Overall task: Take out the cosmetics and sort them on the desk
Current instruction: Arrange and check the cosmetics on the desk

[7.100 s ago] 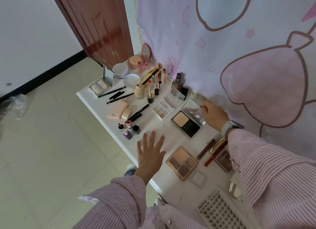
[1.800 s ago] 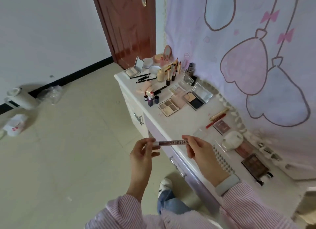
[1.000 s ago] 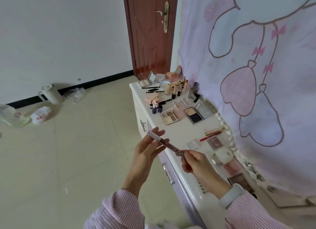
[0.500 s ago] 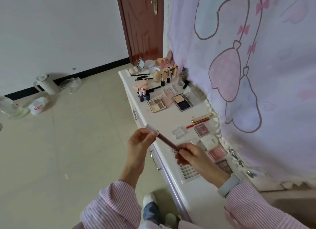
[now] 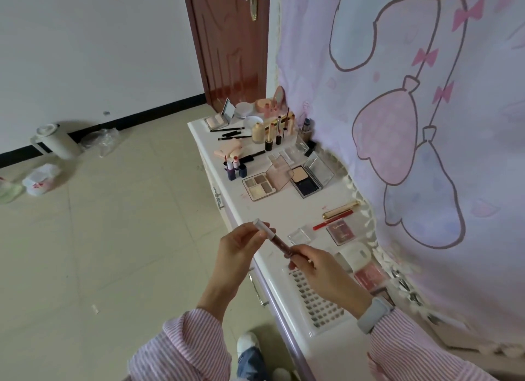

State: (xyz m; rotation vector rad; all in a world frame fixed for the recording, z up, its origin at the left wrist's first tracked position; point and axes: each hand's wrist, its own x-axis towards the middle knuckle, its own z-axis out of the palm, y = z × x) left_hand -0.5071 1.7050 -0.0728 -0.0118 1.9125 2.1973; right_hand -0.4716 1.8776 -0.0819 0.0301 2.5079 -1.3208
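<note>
Both my hands hold a slim dark-red cosmetic stick with a silver cap, just off the front edge of the white desk. My left hand pinches the capped end. My right hand grips the dark lower end. On the desk lie an open eyeshadow palette, a black powder compact, a gold tube, a red pencil, a small blush compact and a cluster of lipsticks and bottles farther back.
A white grid tray lies on the desk under my right wrist, beside a white case. A pink printed curtain hangs behind the desk. A brown door stands beyond. A white pot and plastic bags sit on the floor.
The stick stays between both hands, tilted with the capped end up left. My view has shifted a little; the hands have barely moved.
</note>
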